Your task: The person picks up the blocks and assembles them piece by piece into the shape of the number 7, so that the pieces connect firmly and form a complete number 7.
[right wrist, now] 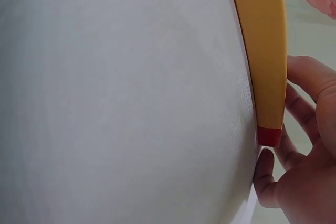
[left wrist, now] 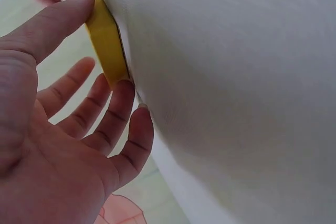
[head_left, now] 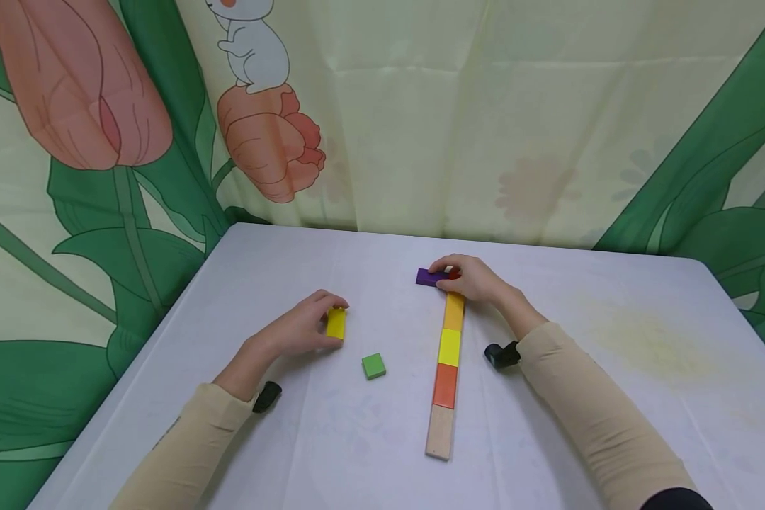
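Observation:
My left hand (head_left: 296,329) pinches a yellow block (head_left: 336,324) by its two ends, thumb at the near end and fingers at the far one. In the left wrist view this yellow block (left wrist: 107,40) is right at the white cloth. Farther right, my right hand (head_left: 478,280) holds a purple block (head_left: 425,278) between thumb and fingers at the far end of a row. Partly hidden under that hand is a small red block (head_left: 455,273). The row continues toward me with an amber block (head_left: 454,312), a yellow block (head_left: 449,347), an orange-red block (head_left: 445,386) and a plain wooden block (head_left: 440,432).
A green square block (head_left: 373,366) lies alone between the left hand and the row. White cloth (head_left: 548,439) covers the table. Behind it hangs a printed curtain (head_left: 421,142). Each wrist wears a small black camera, the right one (head_left: 501,355) close beside the row.

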Motion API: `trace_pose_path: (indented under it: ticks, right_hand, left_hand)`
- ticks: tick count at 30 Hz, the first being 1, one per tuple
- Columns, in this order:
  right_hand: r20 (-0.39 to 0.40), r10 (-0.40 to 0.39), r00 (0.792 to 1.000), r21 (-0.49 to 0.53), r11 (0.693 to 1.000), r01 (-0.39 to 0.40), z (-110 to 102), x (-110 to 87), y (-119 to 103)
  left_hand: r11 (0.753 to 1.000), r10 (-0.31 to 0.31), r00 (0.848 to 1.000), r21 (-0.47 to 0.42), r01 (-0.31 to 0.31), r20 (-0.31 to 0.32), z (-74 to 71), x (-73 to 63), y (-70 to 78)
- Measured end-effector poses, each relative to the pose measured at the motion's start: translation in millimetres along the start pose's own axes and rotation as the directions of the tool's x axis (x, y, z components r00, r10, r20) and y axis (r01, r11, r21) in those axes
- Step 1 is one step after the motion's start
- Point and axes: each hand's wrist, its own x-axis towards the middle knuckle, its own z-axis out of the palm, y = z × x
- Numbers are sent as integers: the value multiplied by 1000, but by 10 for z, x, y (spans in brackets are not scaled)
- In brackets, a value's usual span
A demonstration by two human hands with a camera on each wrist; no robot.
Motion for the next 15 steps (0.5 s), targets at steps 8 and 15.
trace_pose_path:
  ticks: [8, 15]
  right_hand:
    - [-5, 3, 1000, 19, 1000, -3, 7, -10, -1]
    - [-6, 19, 1000, 33, 999, -19, 6, -13, 11]
  left_hand:
    - [999, -29, 999, 18, 29, -15, 23, 52, -13]
    - [999, 18, 1000, 27, -18, -10, 5, 148, -20]
